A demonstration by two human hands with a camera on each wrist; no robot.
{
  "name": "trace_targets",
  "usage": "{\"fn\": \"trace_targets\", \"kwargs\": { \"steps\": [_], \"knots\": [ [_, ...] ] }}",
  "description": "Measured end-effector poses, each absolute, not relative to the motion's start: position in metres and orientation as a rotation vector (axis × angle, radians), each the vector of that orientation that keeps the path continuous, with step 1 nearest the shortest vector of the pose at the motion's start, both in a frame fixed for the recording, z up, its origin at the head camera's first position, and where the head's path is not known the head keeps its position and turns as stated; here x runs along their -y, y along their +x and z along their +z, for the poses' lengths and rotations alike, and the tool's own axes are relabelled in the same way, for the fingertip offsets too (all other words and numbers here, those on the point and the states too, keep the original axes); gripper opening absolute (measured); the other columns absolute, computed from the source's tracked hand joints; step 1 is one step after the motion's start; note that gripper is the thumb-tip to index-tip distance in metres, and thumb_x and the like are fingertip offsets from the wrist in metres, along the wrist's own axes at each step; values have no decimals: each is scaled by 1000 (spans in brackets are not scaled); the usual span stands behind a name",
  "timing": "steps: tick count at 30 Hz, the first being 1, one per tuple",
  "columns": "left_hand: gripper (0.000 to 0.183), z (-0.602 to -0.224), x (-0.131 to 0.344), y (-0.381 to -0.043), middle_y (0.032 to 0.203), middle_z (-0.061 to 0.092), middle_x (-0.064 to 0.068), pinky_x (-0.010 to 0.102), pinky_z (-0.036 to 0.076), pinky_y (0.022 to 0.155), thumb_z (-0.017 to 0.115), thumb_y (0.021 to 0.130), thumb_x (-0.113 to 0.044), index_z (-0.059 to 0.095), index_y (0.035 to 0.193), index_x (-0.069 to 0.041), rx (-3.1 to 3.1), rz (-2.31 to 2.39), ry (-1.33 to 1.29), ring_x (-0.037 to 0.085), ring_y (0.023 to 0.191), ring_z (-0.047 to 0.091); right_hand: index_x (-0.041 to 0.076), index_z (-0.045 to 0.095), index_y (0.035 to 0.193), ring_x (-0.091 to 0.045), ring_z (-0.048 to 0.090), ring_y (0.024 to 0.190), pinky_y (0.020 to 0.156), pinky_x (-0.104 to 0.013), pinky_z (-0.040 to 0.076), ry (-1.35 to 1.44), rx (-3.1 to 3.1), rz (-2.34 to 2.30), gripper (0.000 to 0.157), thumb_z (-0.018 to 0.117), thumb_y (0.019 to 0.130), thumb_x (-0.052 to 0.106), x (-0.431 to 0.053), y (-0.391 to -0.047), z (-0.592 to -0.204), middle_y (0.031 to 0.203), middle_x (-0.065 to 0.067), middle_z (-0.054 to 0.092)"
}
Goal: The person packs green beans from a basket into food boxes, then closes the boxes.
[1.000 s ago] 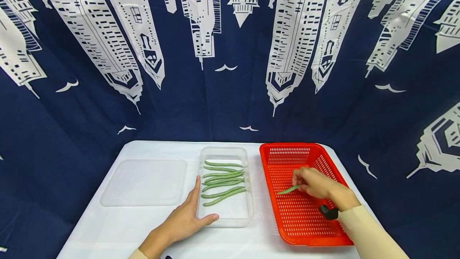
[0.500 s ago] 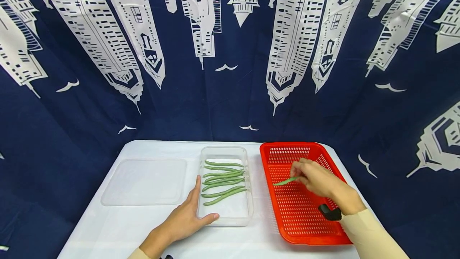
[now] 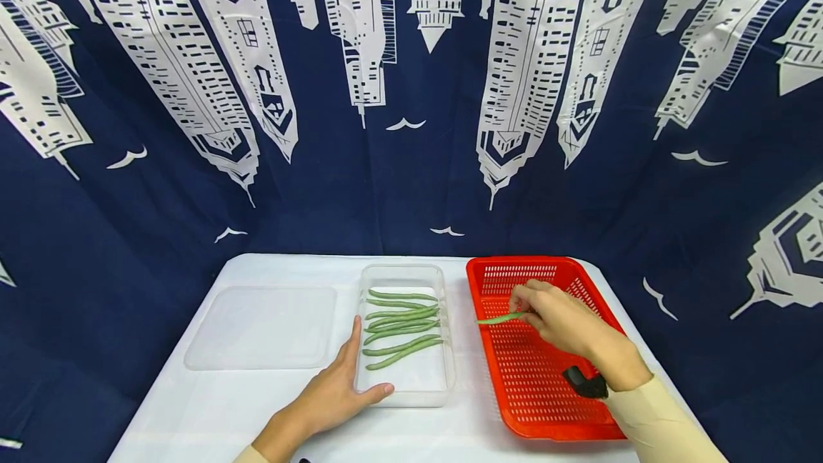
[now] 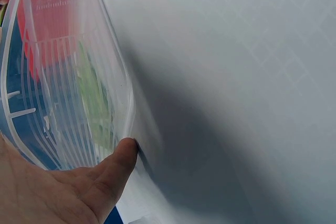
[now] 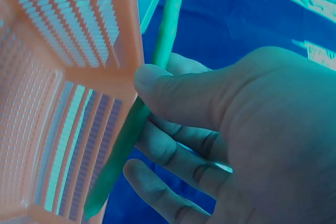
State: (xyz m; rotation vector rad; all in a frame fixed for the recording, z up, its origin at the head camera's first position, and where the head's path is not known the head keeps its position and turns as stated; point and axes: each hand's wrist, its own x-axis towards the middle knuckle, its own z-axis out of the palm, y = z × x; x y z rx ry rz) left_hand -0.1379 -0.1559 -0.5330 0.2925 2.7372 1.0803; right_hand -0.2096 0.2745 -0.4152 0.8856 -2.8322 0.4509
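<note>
My right hand (image 3: 561, 319) pinches a green bean (image 3: 499, 319) between thumb and fingers, above the left side of a red perforated basket (image 3: 540, 391). In the right wrist view this bean (image 5: 119, 153) runs lengthwise past the thumb tip, with both ends sticking out. My left hand (image 3: 331, 393) rests against the near left corner of a clear plastic container (image 3: 418, 399), fingers straight along its side and thumb at the front. Several green beans (image 3: 401, 327) lie crosswise in that container. The left wrist view shows a fingertip of the left hand (image 4: 79, 190) touching its ribbed wall.
A translucent flat lid (image 3: 260, 327) lies on the white table (image 3: 186, 420), left of the container. The basket stands a short way right of the container. A navy cloth with white buildings (image 3: 386, 184) hangs behind the table.
My right hand has lifted the bean from low in the basket and moved leftward, so the bean's tip now overlaps the basket's left rim. My left hand stays against the container.
</note>
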Motion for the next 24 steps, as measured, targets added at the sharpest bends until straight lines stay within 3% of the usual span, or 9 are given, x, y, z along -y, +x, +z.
{"fn": "trace_targets", "kwargs": {
  "steps": [15, 24],
  "knots": [
    [137, -534, 155, -138, 195, 22, 19, 76, 55, 117, 82, 99, -77, -10, 189, -30, -2743, 1076, 300, 57, 158, 59, 23, 78, 108, -1, 63, 81, 67, -23, 53, 1014, 2786, 401, 28, 90, 98, 1, -203, -205, -426, 99, 9, 68],
    [137, -533, 155, -139, 195, 25, 19, 74, 55, 119, 83, 99, -74, -7, 189, -24, -2763, 1082, 302, 55, 157, 60, 21, 79, 111, -9, 67, 83, 66, -27, 55, 1146, 2738, 362, 24, 91, 98, 4, -165, -209, -430, 103, 5, 73]
  ]
}}
